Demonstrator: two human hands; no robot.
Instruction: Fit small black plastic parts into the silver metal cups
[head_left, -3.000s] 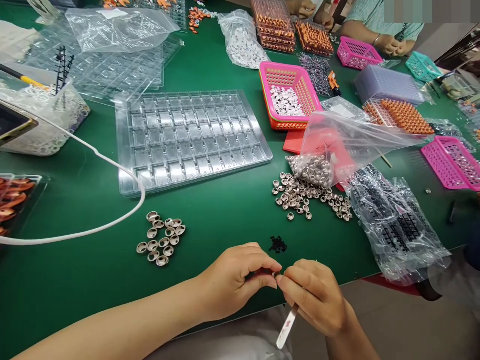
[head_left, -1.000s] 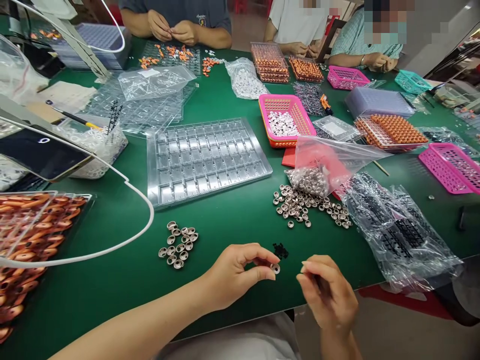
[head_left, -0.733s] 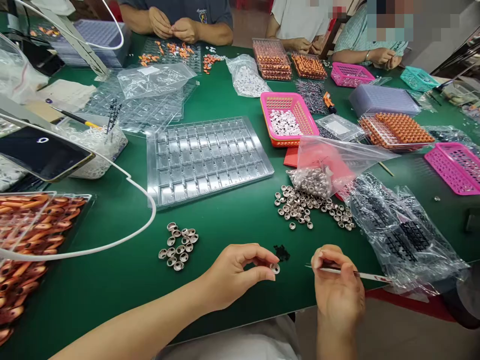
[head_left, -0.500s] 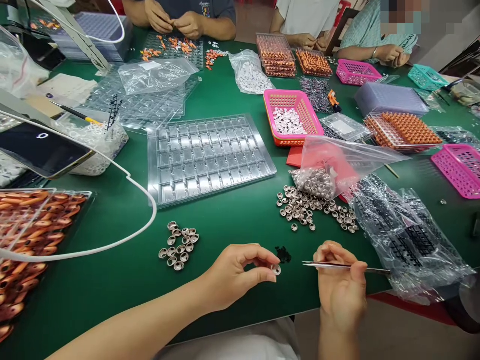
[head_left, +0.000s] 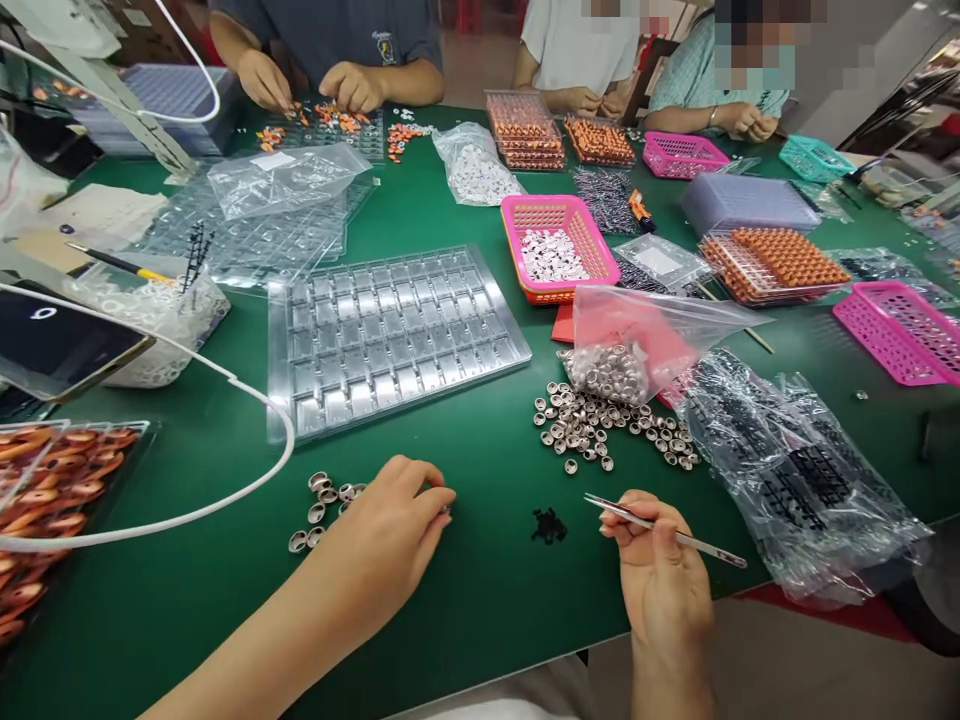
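My left hand (head_left: 397, 525) is closed in a pinch over the table, beside a small group of silver metal caps (head_left: 316, 513) that it partly covers. Only a glint of a silver cap (head_left: 448, 510) shows at its fingertips. In my right hand (head_left: 661, 570) is a pair of metal tweezers (head_left: 705, 545), tips pointing left. Between the hands lies a little heap of tiny black parts (head_left: 548, 525). A larger spread of silver caps (head_left: 577, 425) lies beyond it, at the mouth of a clear bag of caps (head_left: 607, 372).
An unfilled clear plastic tray (head_left: 397, 335) lies ahead. A pink basket (head_left: 559, 210) holds white pieces. A white cable (head_left: 247, 485) curves at left, near a tray of orange parts (head_left: 52, 510). Plastic bags of black parts (head_left: 802, 480) lie at right. Co-workers' hands (head_left: 352, 88) work across the table.
My left hand has moved left from the black parts to the small group of caps. My right hand still grips the tweezers, now tilted with the tips higher. The view has shifted slightly.
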